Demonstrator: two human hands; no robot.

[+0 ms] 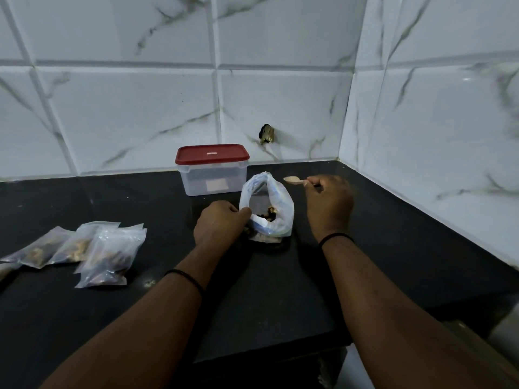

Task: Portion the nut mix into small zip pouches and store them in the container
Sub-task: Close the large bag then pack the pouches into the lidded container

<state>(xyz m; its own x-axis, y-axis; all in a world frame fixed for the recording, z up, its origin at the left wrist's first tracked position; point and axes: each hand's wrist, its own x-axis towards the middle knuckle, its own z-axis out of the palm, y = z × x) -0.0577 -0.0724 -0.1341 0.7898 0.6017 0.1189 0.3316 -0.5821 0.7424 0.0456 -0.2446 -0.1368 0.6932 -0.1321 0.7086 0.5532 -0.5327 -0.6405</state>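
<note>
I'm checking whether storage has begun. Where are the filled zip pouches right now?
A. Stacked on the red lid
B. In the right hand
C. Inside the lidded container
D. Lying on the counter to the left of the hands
D: the filled zip pouches lie on the black counter, left of the left hand, while the container stands apart with its red lid on.

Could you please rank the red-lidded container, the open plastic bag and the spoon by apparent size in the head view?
1. red-lidded container
2. open plastic bag, close behind; it sits nearer, so this is unsure
3. spoon
</note>
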